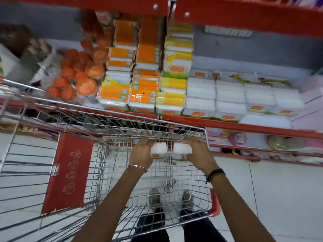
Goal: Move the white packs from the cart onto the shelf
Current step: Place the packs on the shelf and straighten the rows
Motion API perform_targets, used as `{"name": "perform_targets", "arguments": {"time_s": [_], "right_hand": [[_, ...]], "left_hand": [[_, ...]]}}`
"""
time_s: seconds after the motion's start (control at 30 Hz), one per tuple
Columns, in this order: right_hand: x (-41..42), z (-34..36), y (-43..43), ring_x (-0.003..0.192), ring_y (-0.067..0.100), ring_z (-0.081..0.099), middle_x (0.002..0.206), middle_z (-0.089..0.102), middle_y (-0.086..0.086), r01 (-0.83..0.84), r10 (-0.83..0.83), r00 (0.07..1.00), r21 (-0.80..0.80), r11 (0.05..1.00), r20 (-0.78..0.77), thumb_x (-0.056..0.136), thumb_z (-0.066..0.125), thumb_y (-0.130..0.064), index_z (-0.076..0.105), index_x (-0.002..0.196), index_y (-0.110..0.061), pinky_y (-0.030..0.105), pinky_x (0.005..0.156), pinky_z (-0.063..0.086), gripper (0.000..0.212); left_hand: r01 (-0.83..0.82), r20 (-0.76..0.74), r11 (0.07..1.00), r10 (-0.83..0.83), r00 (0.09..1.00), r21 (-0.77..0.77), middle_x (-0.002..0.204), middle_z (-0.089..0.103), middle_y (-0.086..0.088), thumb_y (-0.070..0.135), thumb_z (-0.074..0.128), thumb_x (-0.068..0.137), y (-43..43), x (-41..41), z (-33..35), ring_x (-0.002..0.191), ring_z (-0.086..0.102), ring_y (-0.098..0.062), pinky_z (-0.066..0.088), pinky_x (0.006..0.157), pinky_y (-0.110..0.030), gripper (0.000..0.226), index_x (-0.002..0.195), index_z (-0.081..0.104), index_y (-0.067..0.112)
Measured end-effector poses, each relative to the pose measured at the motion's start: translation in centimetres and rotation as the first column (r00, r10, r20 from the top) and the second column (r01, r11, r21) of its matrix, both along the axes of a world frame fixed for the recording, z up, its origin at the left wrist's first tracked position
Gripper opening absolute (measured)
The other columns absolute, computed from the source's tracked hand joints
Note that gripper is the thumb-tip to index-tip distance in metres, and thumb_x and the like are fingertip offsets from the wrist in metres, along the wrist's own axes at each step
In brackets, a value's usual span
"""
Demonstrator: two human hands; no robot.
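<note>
Two white packs sit side by side, one (158, 148) gripped by the left hand (142, 151), the other (182, 148) by the right hand (199, 151), both held inside the wire cart (122, 119) near its far right corner. More white packs (230, 96) are stacked on the red-edged shelf (244, 126) just beyond (the picture is blurred there), with orange packs (145, 88) to their left.

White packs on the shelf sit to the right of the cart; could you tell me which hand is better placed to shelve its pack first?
Right, probably. The right hand holds its pack nearer the white stacks; the left hand is farther away.
</note>
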State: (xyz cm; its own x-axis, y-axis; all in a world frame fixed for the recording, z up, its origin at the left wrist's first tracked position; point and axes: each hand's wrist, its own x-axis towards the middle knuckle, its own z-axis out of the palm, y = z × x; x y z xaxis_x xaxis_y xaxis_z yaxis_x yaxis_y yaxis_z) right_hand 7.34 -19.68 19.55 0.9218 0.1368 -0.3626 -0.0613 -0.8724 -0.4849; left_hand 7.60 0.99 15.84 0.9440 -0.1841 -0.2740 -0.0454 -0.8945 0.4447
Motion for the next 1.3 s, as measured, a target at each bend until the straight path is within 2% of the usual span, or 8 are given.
{"name": "perform_targets", "arguments": {"time_s": [0.1, 0.13, 0.27, 0.43, 0.57, 0.83, 1.07, 1.3], "right_hand": [[1.1, 2.3, -0.9, 0.121, 0.028, 0.049, 0.129, 0.057, 0.01, 0.007, -0.007, 1.0, 0.015, 1.0, 0.012, 0.073, 0.068, 0.006, 0.056, 0.123, -0.011, 0.037, 0.1, 0.041, 0.054], [-0.2, 6.2, -3.2, 0.12, 0.027, 0.049, 0.127, 0.058, 0.01, 0.033, -0.035, 0.996, 0.025, 0.999, 0.083, 0.072, 0.069, 0.006, 0.057, 0.121, -0.012, 0.037, 0.098, 0.041, 0.054], [0.3, 9.1, -5.4, 0.122, 0.025, 0.047, 0.127, 0.057, 0.006, 0.037, -0.041, 0.988, 0.025, 0.999, 0.146, 0.071, 0.07, 0.007, 0.058, 0.121, -0.014, 0.036, 0.098, 0.042, 0.055], [0.4, 12.8, -11.5, 0.117, 0.03, 0.048, 0.122, 0.058, 0.01, 0.051, -0.055, 0.976, 0.026, 0.998, 0.212, 0.073, 0.068, 0.008, 0.058, 0.119, -0.012, 0.042, 0.098, 0.045, 0.051], [0.8, 14.5, -16.7, 0.123, 0.027, 0.044, 0.128, 0.055, 0.008, 0.101, -0.101, 0.962, 0.011, 0.995, 0.253, 0.073, 0.069, 0.007, 0.055, 0.123, -0.011, 0.036, 0.1, 0.04, 0.055], [2.7, 14.8, -27.2, 0.12, 0.027, 0.047, 0.126, 0.058, 0.008, 0.166, -0.145, 0.939, -0.04, 0.985, 0.313, 0.068, 0.074, 0.005, 0.057, 0.12, -0.01, 0.035, 0.099, 0.042, 0.056], [5.3, 12.9, -33.3, 0.12, 0.026, 0.049, 0.128, 0.057, 0.009, 0.193, -0.165, 0.934, -0.058, 0.979, 0.315, 0.069, 0.076, 0.003, 0.056, 0.119, -0.011, 0.037, 0.096, 0.046, 0.056], [7.3, 9.6, -36.1, 0.118, 0.028, 0.05, 0.126, 0.057, 0.01, 0.182, -0.156, 0.947, -0.069, 0.981, 0.281, 0.069, 0.074, 0.007, 0.055, 0.119, -0.01, 0.038, 0.095, 0.048, 0.056]], "left_hand": [[0.015, 0.029, 1.0, -0.014, 0.999, -0.015, 0.131, 0.052, -0.013, -0.005, 0.062, 0.074, -0.4, 1.2, 2.4, 0.121, 0.048, -0.035, 0.045, 0.101, -0.045, 0.06, 0.13, 0.048, 0.013], [0.058, 0.11, 0.998, -0.056, 0.992, -0.015, 0.131, 0.052, -0.012, -0.003, 0.063, 0.075, -2.3, 0.6, 6.3, 0.121, 0.047, -0.034, 0.045, 0.102, -0.044, 0.06, 0.131, 0.047, 0.013], [0.09, 0.187, 0.996, -0.085, 0.979, -0.015, 0.135, 0.05, -0.013, 0.0, 0.066, 0.076, -3.7, 2.0, 10.2, 0.126, 0.043, -0.033, 0.04, 0.107, -0.042, 0.062, 0.132, 0.045, 0.013], [0.145, 0.262, 0.989, -0.14, 0.955, 0.002, 0.135, 0.047, -0.009, 0.003, 0.061, 0.079, -9.2, 3.1, 16.0, 0.125, 0.042, -0.029, 0.046, 0.099, -0.043, 0.061, 0.135, 0.041, 0.016], [0.17, 0.273, 0.985, -0.168, 0.947, 0.018, 0.136, 0.045, -0.007, 0.007, 0.061, 0.081, -14.6, 4.1, 18.2, 0.128, 0.038, -0.026, 0.044, 0.098, -0.04, 0.061, 0.136, 0.039, 0.017], [0.203, 0.333, 0.978, -0.174, 0.927, -0.054, 0.137, 0.047, -0.009, 0.01, 0.064, 0.077, -26.2, 6.5, 18.9, 0.129, 0.038, -0.027, 0.042, 0.102, -0.041, 0.06, 0.133, 0.043, 0.017], [0.209, 0.37, 0.972, -0.155, 0.916, -0.11, 0.131, 0.051, -0.012, -0.004, 0.059, 0.07, -33.9, 8.4, 16.9, 0.122, 0.045, -0.031, 0.049, 0.096, -0.042, 0.064, 0.13, 0.046, 0.014], [0.232, 0.282, 0.972, -0.214, 0.935, -0.03, 0.126, 0.052, -0.014, -0.005, 0.061, 0.071, -37.1, 9.4, 12.6, 0.119, 0.045, -0.032, 0.044, 0.099, -0.038, 0.063, 0.13, 0.046, 0.011]]}}
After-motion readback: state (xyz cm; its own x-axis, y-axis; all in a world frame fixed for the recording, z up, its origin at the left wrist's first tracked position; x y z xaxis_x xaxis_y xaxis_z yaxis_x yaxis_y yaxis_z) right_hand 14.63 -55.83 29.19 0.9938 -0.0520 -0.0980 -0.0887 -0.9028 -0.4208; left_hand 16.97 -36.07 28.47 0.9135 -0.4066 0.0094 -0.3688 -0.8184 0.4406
